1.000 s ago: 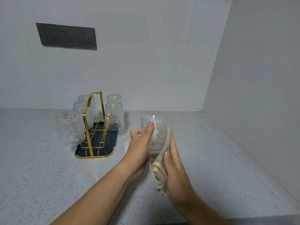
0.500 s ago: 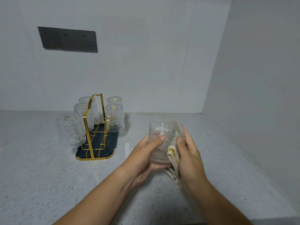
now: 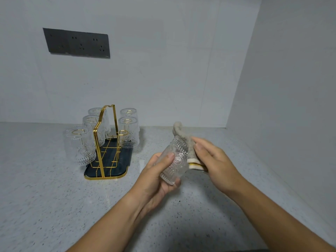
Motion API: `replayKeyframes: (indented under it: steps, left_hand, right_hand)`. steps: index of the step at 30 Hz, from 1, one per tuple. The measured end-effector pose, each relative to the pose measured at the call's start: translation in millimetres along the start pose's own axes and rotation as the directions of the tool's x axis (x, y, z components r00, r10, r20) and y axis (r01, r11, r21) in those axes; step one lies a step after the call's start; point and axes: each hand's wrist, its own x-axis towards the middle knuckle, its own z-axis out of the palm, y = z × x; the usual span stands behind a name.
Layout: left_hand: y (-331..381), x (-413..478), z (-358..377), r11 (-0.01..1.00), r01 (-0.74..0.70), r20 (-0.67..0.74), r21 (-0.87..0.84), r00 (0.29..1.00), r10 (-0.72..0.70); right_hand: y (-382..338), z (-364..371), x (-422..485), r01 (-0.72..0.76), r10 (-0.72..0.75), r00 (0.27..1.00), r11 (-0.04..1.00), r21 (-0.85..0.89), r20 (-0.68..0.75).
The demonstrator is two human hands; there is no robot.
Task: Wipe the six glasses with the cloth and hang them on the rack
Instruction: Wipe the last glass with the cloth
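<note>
Near the frame's centre, the left hand (image 3: 154,176) grips a tilted ribbed clear glass (image 3: 175,160); the right hand (image 3: 216,160) pinches a grey-yellow cloth (image 3: 183,137) against it, perhaps reaching inside.

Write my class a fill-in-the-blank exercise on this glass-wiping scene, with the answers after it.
The gold rack holds ____ upturned glasses. The left hand grips the sixth glass, while the right hand presses a ____ against it. The rack's one free hook is on its ____ side.
Missing words: five; cloth; right.
</note>
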Motion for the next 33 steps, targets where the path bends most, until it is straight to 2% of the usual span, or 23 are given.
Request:
replayKeyframes:
  steps: [3,9,13,16,19,22,24,26,28,30,33]
  left_hand:
    - [5,0,-4,1.000,0.003,-0.007,-0.004,1.000,-0.003]
    - [15,0,-6,0.996,0.012,0.028,0.091,0.999,-0.015]
    - [22,-3,-4,0.990,0.070,0.036,0.119,0.997,-0.075]
    - [26,-7,0,0.981,0.119,0.062,0.154,0.990,-0.130]
    - [26,-8,1,0.970,0.148,0.114,0.192,0.979,-0.171]
    - [25,-10,3,0.965,0.167,0.120,0.201,0.974,-0.193]
    - [24,-11,3,0.969,0.157,0.108,0.192,0.978,-0.180]
    - [23,-10,-2,0.973,0.150,0.109,0.176,0.979,-0.170]
    - [25,-10,-5,0.976,0.183,0.122,0.117,0.973,-0.197]
    - [26,-11,-6,0.975,0.203,0.132,0.096,0.968,-0.214]
    - [26,-16,2,0.965,0.152,0.066,0.214,0.983,-0.169]
  right_hand:
    - [-1,-4,-7,0.048,-0.032,0.989,0.993,-0.106,0.145]
    - [-9,-14,-4,0.047,0.026,0.961,0.966,-0.255,0.275]
    - [-17,-20,0,0.053,0.085,0.895,0.954,-0.294,0.437]
    - [-30,-19,3,0.082,0.122,0.819,0.942,-0.325,0.560]
    - [-36,-11,6,0.195,0.127,0.747,0.896,-0.398,0.652]
    - [-37,-6,7,0.244,0.144,0.747,0.849,-0.469,0.649]
    - [-34,-7,6,0.150,0.154,0.783,0.894,-0.423,0.603]
    - [-28,-9,5,-0.011,0.171,0.830,0.957,-0.291,0.531]
    - [-23,-11,2,-0.062,0.143,0.881,0.980,-0.188,0.451]
    - [-20,-12,-4,0.036,0.080,0.903,0.965,-0.261,0.423]
    - [-19,-7,-9,0.226,0.028,0.862,0.872,-0.434,0.506]
